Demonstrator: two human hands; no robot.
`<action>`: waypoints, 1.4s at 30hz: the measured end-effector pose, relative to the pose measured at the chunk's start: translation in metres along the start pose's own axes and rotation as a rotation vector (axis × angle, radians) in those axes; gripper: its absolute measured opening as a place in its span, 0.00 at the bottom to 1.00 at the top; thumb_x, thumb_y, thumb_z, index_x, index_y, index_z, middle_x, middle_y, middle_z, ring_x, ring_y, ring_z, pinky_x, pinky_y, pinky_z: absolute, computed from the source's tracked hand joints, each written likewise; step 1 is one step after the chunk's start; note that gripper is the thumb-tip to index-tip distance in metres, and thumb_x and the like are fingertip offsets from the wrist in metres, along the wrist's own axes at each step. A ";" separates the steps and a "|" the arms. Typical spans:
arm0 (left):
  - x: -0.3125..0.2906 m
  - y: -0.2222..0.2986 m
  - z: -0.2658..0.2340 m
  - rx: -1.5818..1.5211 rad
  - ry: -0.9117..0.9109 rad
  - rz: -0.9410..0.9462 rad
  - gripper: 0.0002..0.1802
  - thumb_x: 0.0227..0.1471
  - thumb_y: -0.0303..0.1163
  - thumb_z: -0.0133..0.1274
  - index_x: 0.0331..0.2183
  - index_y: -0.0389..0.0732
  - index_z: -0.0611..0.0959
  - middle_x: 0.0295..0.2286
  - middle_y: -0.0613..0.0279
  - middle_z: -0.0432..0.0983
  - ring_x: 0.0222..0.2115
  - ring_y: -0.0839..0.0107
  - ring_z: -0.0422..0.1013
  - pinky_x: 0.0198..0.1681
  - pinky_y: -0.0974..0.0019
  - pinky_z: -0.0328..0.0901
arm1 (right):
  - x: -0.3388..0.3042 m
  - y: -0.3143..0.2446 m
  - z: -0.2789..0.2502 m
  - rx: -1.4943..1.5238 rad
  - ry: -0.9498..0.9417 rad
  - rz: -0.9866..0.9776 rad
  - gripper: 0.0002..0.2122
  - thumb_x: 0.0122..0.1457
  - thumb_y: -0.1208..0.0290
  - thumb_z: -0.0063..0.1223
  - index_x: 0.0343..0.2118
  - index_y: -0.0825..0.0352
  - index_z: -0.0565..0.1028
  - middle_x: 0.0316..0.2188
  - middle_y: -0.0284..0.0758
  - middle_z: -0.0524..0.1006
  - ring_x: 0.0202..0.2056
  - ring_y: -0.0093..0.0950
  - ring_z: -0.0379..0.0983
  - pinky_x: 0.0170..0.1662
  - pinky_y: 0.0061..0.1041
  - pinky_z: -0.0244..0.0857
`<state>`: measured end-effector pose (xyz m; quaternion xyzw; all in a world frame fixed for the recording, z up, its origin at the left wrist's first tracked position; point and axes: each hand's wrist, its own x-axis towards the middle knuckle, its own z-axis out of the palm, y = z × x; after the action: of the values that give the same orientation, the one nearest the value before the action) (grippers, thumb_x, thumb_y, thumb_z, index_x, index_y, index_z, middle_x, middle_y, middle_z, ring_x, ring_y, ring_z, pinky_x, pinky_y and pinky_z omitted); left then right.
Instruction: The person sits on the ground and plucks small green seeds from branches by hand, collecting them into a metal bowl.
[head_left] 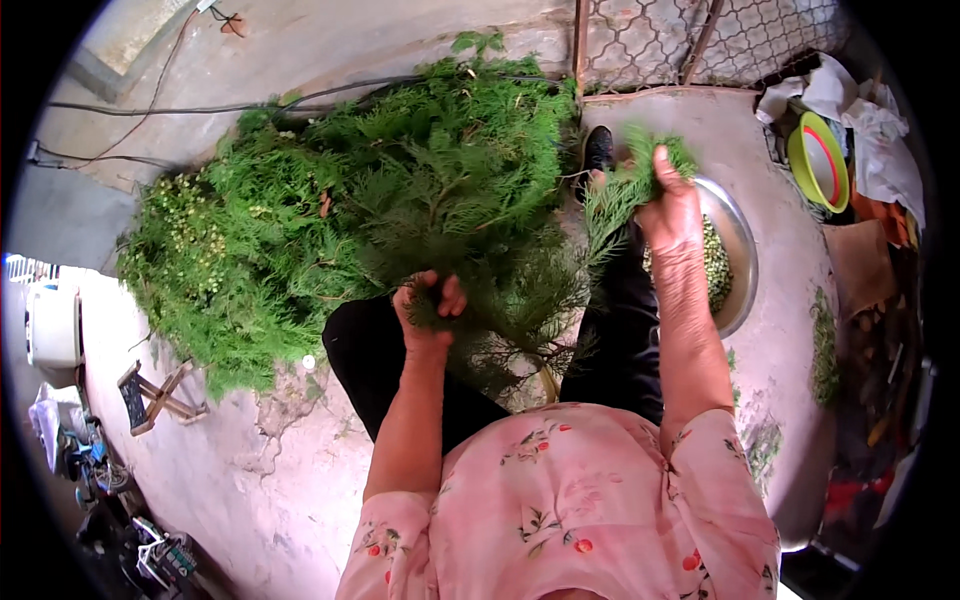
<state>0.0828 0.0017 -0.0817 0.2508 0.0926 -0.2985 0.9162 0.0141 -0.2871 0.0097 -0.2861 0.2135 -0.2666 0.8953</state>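
Note:
My left hand (pixel 430 303) is curled around a dark evergreen branch (pixel 500 290) that spreads across my lap, partly smeared by motion. Out to the right, my right hand (pixel 670 208) has its fingers closed on a lighter evergreen sprig (pixel 612 205), thumb pointing away from me; the sprig's far tip is blurred. Beneath my right wrist and forearm stands a round metal basin (pixel 748 262), holding many small pale-green cones or berries (pixel 716 265). Beyond my left hand lies a large heap of cut evergreen branches (pixel 300 220).
A small folding stool (pixel 158 397) stands at the left, near a white tub (pixel 52 325). Black cables (pixel 200 108) run along the wall. On the far right, a yellow-green basin (pixel 818 162) rests among plastic bags (pixel 880 150). A metal lattice gate (pixel 650 45) borders the far side.

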 end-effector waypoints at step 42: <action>0.057 0.088 0.059 0.167 -0.041 0.094 0.20 0.49 0.39 0.50 0.38 0.33 0.69 0.28 0.55 0.68 0.23 0.68 0.64 0.29 0.69 0.62 | -0.054 0.148 -0.052 -0.925 -0.352 -0.184 0.08 0.48 0.80 0.55 0.33 0.71 0.74 0.25 0.24 0.73 0.25 0.11 0.63 0.27 0.12 0.58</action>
<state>0.1821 0.0043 -0.0135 0.3242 0.0370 -0.2668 0.9068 -0.0026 -0.1728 -0.1096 -0.7113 0.1290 -0.1694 0.6699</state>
